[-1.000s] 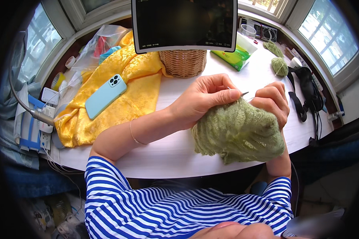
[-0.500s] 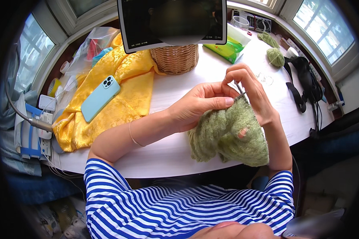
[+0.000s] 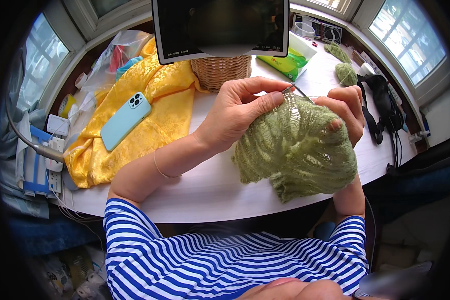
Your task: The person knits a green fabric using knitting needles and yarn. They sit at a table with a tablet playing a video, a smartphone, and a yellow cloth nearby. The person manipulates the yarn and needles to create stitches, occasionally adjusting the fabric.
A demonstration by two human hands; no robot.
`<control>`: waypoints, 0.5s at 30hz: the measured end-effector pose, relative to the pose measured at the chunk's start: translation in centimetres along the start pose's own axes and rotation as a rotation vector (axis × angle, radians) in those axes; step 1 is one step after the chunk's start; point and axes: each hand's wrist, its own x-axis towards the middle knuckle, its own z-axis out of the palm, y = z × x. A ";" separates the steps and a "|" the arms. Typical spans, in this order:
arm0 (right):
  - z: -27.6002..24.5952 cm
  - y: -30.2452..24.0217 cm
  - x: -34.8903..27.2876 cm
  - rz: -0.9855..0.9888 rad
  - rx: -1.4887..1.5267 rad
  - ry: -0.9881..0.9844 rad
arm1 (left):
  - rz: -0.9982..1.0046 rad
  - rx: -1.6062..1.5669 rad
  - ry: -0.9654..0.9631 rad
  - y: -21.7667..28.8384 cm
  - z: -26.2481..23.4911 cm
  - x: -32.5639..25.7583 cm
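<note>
A piece of loose, fuzzy green knitting (image 3: 300,155) hangs between my two hands, its open stitches and gaps showing light through. My left hand (image 3: 237,110) pinches its upper left edge between thumb and forefinger. Thin metal knitting needles (image 3: 301,92) stick out beside those fingertips, along the top of the fabric. Curled over the upper right edge, my right hand (image 3: 347,107) grips the knitting, and a fingertip shows through the mesh. The fabric covers part of that hand. Beyond it lies a ball of green yarn (image 3: 346,75).
On the left, a light blue phone (image 3: 126,121) rests on yellow shiny cloth (image 3: 170,130). A screen (image 3: 220,25) stands before a wicker basket (image 3: 222,73) at the back, beside a green tissue pack (image 3: 292,57). Black straps (image 3: 385,110) lie at the right; a power strip (image 3: 55,172) is far left.
My hands have moved apart, the left up and a little left, the right to the right and down. The knitting, bunched before, is now spread wider.
</note>
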 end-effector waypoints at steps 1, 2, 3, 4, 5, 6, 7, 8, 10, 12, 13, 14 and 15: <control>0.0 0.0 0.0 -0.004 0.005 -0.012 | -0.005 -0.006 -0.002 0.1 0.0 0.0; 0.0 0.1 -0.1 -0.007 0.010 -0.024 | -0.010 -0.012 -0.003 0.1 -0.1 0.0; 0.0 0.1 -0.1 -0.011 0.015 -0.036 | -0.015 -0.018 -0.005 0.1 -0.1 0.0; 0.0 0.0 -0.1 -0.011 0.031 -0.034 | -0.017 -0.026 -0.008 0.1 -0.2 0.0; 0.0 0.0 0.0 -0.011 0.047 -0.032 | -0.019 -0.034 -0.010 0.1 -0.2 0.0; 0.0 -0.1 0.0 -0.011 0.063 -0.031 | -0.021 -0.042 -0.013 0.0 -0.3 0.0; 0.1 -0.1 0.0 -0.012 0.066 -0.043 | -0.015 -0.038 -0.017 -0.1 -0.3 0.0; 0.1 -0.2 0.0 -0.014 0.069 -0.055 | -0.010 -0.034 -0.020 -0.2 -0.3 0.0; 0.1 -0.2 0.0 -0.006 0.074 -0.073 | -0.010 -0.030 -0.025 -0.3 -0.2 0.0; 0.2 -0.2 -0.1 0.014 0.080 -0.087 | -0.020 -0.028 -0.029 -0.3 -0.1 -0.1; 0.2 -0.1 -0.1 -0.009 0.057 -0.096 | -0.032 0.002 -0.032 -0.4 -0.1 -0.2; 0.2 0.0 -0.1 -0.031 0.034 -0.104 | -0.043 0.032 -0.034 -0.6 -0.1 -0.3; 0.2 0.1 -0.1 -0.053 0.012 -0.113 | -0.054 0.062 -0.037 -0.7 -0.1 -0.4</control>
